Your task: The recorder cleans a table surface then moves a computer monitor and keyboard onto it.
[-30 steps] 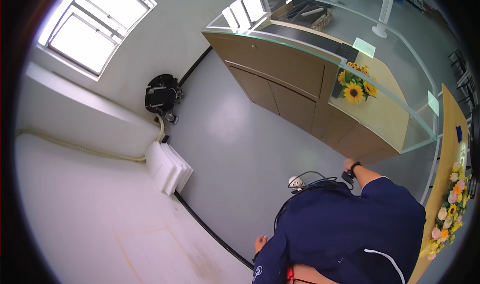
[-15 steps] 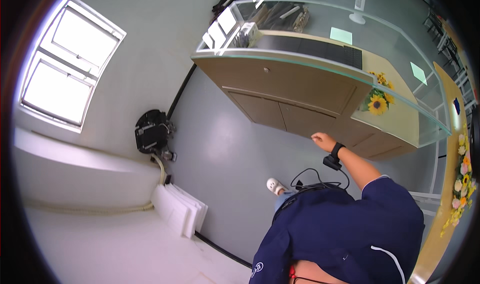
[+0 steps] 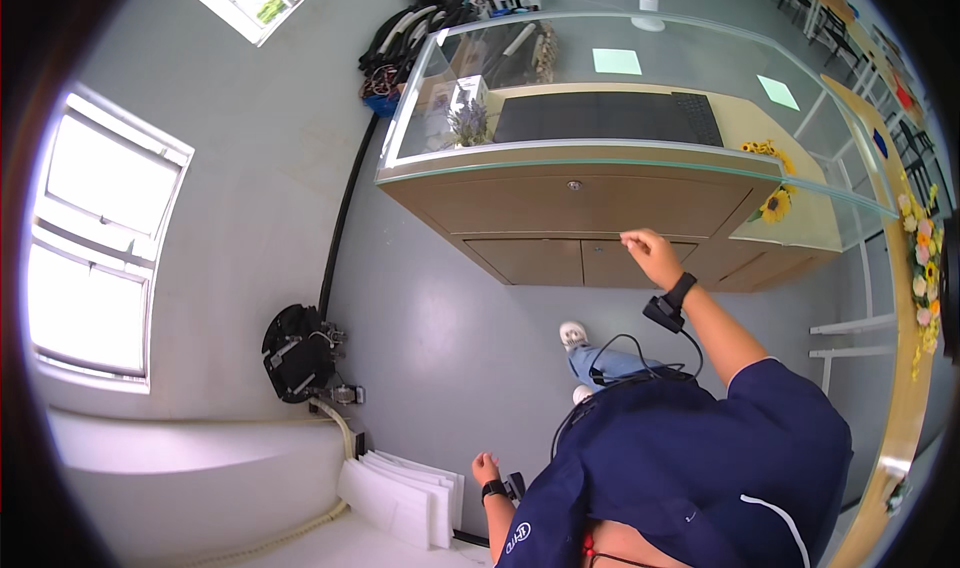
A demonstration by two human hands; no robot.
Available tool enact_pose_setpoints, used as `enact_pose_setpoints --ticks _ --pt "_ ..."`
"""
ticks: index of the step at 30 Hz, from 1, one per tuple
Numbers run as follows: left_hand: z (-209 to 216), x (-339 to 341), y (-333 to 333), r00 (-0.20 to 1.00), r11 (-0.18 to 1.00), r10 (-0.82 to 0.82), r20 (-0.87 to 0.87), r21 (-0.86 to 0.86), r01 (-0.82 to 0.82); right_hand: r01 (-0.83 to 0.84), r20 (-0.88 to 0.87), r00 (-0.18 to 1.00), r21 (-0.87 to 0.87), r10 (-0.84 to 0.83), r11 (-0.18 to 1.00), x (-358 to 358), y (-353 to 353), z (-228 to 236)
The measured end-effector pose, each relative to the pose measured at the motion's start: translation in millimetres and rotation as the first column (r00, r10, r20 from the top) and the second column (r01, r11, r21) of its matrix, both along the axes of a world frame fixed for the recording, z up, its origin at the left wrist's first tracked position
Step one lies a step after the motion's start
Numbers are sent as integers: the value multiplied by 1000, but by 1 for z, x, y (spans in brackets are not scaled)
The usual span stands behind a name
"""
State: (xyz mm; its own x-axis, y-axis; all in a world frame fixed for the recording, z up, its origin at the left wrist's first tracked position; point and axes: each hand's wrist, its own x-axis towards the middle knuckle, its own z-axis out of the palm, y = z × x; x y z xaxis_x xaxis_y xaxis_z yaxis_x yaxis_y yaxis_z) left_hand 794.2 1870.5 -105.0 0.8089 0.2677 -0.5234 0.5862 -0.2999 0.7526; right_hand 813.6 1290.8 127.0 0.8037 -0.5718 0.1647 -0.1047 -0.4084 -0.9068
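My right hand (image 3: 655, 258) is raised ahead of me, its fingers loosely curled in with nothing seen in them. It appears in front of the brown cabinet doors (image 3: 540, 260) without visibly touching them. A black strap with a small dark device (image 3: 664, 311) is round that wrist, and a cable runs from it to my waist. Low at my left side hangs my left hand (image 3: 485, 468), small in view, its fingers curled and apparently holding nothing. It too wears a black wrist strap (image 3: 494, 489). Near it lean several white panels (image 3: 400, 498).
Ahead stands a glass-topped display counter (image 3: 480, 203) holding a dark panel (image 3: 600, 118), lavender (image 3: 468, 123) and sunflowers (image 3: 775, 206). A black machine (image 3: 298, 353) sits by the left wall. Bundled hoses (image 3: 400, 43) lie farther back. A wooden table edge (image 3: 880, 408) runs along my right.
My view has turned, and the counter now sits more squarely ahead. My left hand has come into view at my side. My feet have shifted in a step; my right hand stays raised.
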Motion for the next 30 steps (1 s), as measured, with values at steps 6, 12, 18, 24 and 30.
enact_pose_setpoints --ticks 6,12,18,24,30 --pt "-114 15 45 954 957 -282 -102 -107 271 102 197 977 -80 -85 992 98 13 31" --pt "-114 75 27 814 886 -457 -359 -102 452 250 81 968 -386 -238 888 98 15 26" --pt "-106 174 31 788 864 -499 -360 -138 484 330 50 941 -370 -336 869 97 28 21" --pt "-79 313 47 898 855 -393 -198 -437 278 469 77 883 -202 -463 860 134 42 36" --pt "75 431 -81 838 839 -543 53 6 544 632 123 773 -219 -622 743 121 47 22"
